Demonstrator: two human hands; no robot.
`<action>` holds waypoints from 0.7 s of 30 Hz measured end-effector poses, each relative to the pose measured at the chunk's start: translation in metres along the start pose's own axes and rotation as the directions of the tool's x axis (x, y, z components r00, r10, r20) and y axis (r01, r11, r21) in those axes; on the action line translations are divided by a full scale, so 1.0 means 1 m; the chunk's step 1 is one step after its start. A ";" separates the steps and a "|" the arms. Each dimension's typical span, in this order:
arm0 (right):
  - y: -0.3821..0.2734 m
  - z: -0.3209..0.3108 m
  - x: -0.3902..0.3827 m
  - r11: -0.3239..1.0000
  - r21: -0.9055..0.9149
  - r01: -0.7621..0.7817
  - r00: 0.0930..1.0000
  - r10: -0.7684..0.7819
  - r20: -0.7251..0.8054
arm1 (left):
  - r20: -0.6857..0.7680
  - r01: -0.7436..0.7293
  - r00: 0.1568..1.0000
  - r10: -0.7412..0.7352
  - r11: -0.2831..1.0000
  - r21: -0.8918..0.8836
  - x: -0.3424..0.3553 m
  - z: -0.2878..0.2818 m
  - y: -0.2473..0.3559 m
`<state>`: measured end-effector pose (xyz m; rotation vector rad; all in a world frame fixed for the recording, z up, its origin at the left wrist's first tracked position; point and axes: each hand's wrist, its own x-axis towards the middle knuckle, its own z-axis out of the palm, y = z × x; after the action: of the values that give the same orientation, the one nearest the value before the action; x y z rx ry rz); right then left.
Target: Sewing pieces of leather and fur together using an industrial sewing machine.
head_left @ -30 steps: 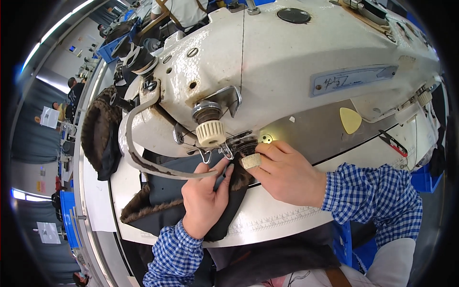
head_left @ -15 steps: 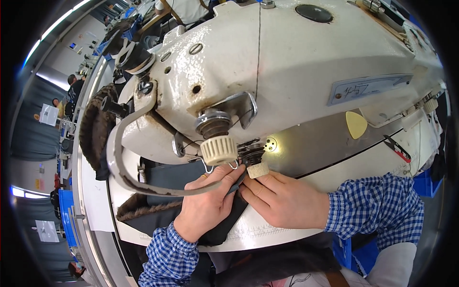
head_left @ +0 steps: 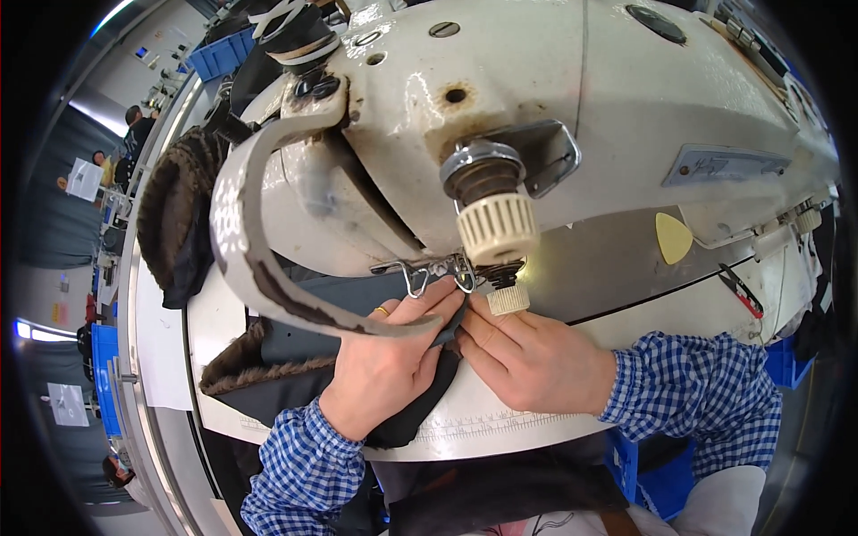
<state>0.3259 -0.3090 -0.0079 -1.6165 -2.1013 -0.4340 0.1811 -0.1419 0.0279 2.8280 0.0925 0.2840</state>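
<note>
A dark blue-grey fabric piece with brown fur along its edge lies under the head of a white sewing machine. My left hand grips the fabric's folded edge between thumb and fingers, with its fingertips close below the machine's wire guides. Beside it, my right hand pinches the same edge from the right, fingers together. A curved metal lever arcs in front of my left hand. The needle area is hidden behind the machine head and tension knob.
A yellow rounded triangular piece and red-handled thread snips lie on the right of the table. Another fur-lined piece rests at the left. Blue bins stand behind, and people sit farther off at the left.
The view has shifted, so the machine head looks larger and farther right. Both hands keep their hold on the fabric edge, with little visible movement.
</note>
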 end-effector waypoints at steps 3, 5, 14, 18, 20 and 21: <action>0.001 0.000 -0.001 0.999 0.035 -0.039 0.999 0.039 -0.005 | -0.006 0.003 1.000 -0.003 1.000 -0.010 0.003 -0.001 0.001; 0.004 0.002 -0.002 0.996 0.063 -0.059 0.998 0.059 -0.005 | -0.013 0.021 1.000 -0.021 1.000 -0.020 0.007 -0.005 0.004; 0.010 -0.003 -0.011 0.950 0.312 -0.003 1.000 0.001 0.007 | 0.148 0.017 0.989 -0.024 0.999 0.048 0.013 -0.028 0.008; 0.014 -0.004 -0.012 0.917 0.398 0.004 0.999 0.015 -0.045 | 0.064 -0.026 0.998 0.015 0.985 0.169 -0.005 -0.011 0.010; 0.016 -0.007 -0.010 0.859 0.509 -0.050 0.991 0.105 -0.079 | 0.049 -0.018 0.999 0.011 0.990 0.141 -0.008 -0.007 0.007; 0.018 -0.010 -0.006 0.907 0.373 -0.197 0.971 0.234 -0.057 | 0.027 -0.003 1.000 0.000 0.994 0.109 -0.008 -0.006 0.005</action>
<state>0.3458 -0.3144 -0.0036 -1.5447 -1.7746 -0.0423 0.1720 -0.1459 0.0339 2.9399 0.1036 0.2485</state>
